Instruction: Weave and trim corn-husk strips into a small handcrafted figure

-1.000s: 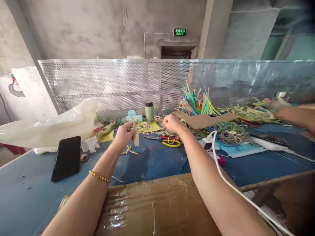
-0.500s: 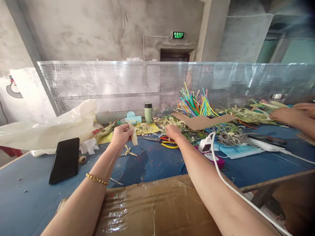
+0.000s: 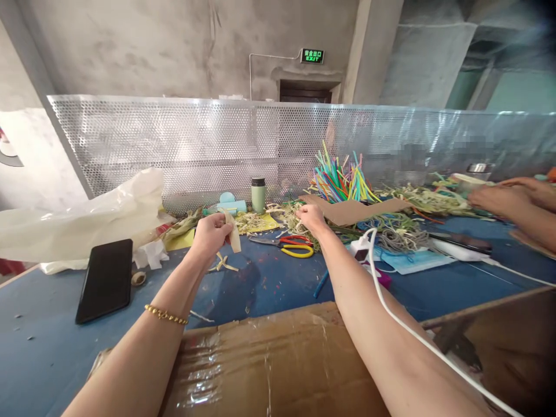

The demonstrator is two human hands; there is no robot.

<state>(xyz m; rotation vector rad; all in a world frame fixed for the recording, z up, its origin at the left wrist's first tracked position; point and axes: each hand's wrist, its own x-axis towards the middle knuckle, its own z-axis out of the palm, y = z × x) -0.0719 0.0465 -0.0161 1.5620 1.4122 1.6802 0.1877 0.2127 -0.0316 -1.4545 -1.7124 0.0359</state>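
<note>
My left hand [image 3: 211, 233] is held above the blue table [image 3: 269, 278] with its fingers closed on a pale folded strip [image 3: 233, 230] that hangs down from the thumb. My right hand [image 3: 310, 216] is stretched further out, fingers curled into a heap of pale straw-like strips [image 3: 286, 214] at the back of the table; what it grips there is hidden. Yellow-handled pliers [image 3: 295, 250] lie just below that hand. A small pale knotted scrap [image 3: 223, 263] lies on the table under my left hand.
A black phone [image 3: 105, 279] and a crumpled plastic bag [image 3: 87, 220] lie left. A green bottle [image 3: 258, 195], coloured strips [image 3: 343, 179] and a cardboard piece [image 3: 356, 209] stand by the perforated metal screen [image 3: 174, 145]. A cardboard box [image 3: 269, 365] is nearest me. Another person's hands [image 3: 508, 200] work at right. A white cable [image 3: 391, 313] crosses my right arm.
My right hand dipped toward the pliers, then reached back up into the heap of pale strips. My left hand stayed about where it was, still holding the strip. The view shifted slightly.
</note>
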